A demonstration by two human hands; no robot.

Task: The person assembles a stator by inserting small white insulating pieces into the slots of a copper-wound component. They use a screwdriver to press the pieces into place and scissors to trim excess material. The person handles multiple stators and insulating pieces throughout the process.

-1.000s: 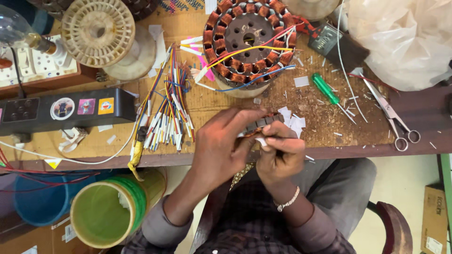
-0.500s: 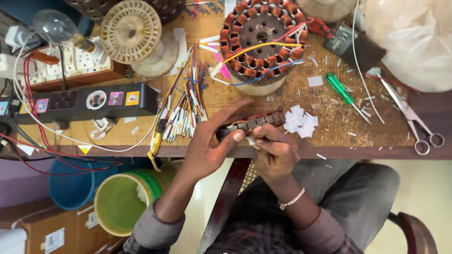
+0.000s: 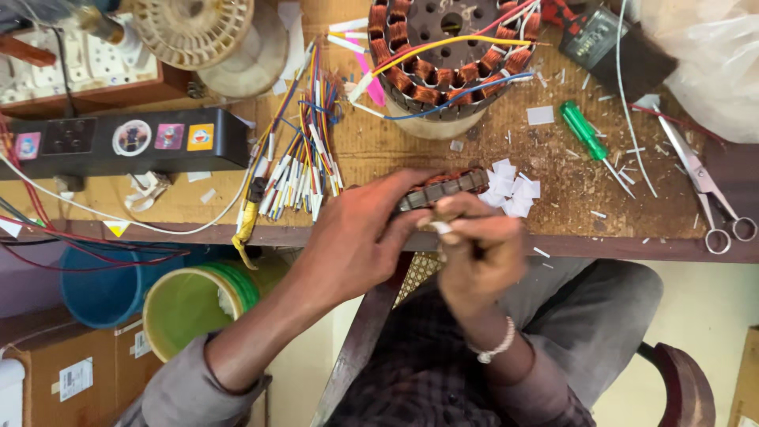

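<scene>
I see my left hand (image 3: 356,237) wrapped around a small stator core (image 3: 443,188), fingers closed on its near end at the workbench (image 3: 553,178) edge. My right hand (image 3: 478,253) pinches a white paper slip (image 3: 440,228) just beneath the core. Cut paper pieces (image 3: 510,190) lie just beyond my fingertips; a green screwdriver (image 3: 587,134) sits farther out to the right.

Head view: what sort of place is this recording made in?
Most likely a small motor-rewinding or electrical repair bench. A copper-wound stator sits on the worn wooden bench, beside a bundle of coloured wires, a green screwdriver and scissors.
</scene>
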